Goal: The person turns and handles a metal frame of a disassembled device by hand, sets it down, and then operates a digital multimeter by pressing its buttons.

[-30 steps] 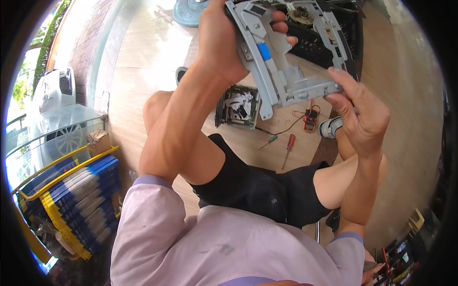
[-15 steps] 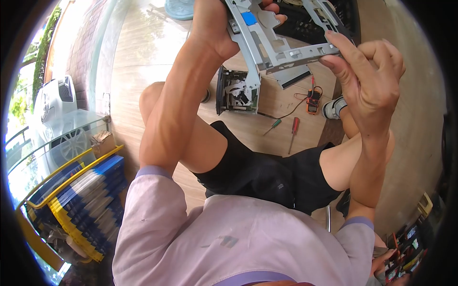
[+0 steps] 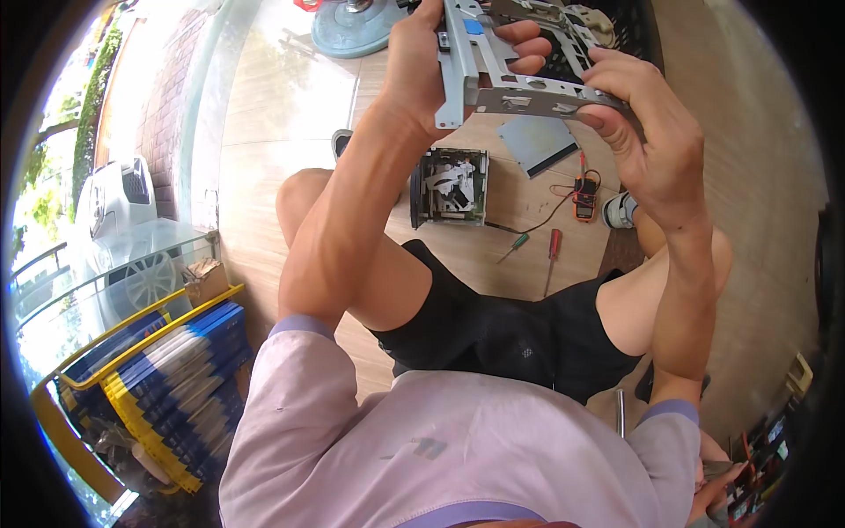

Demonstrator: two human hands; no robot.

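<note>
Metal frame [image 3: 528, 99], held up at twelve o'clock, should handle light and stiff, perhaps slippery along its thin edges. We'd grip its sides: our left hand [image 3: 418, 75] curls fingers around nine o'clock; our right hand [image 3: 656, 150] pinches the four-o'clock corner, thumb against fingers.

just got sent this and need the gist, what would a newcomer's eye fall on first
The metal frame, held up at top centre, likely catches the eye first. Just below sits an open box. A blue-and-yellow stack stands at lower left.
</note>
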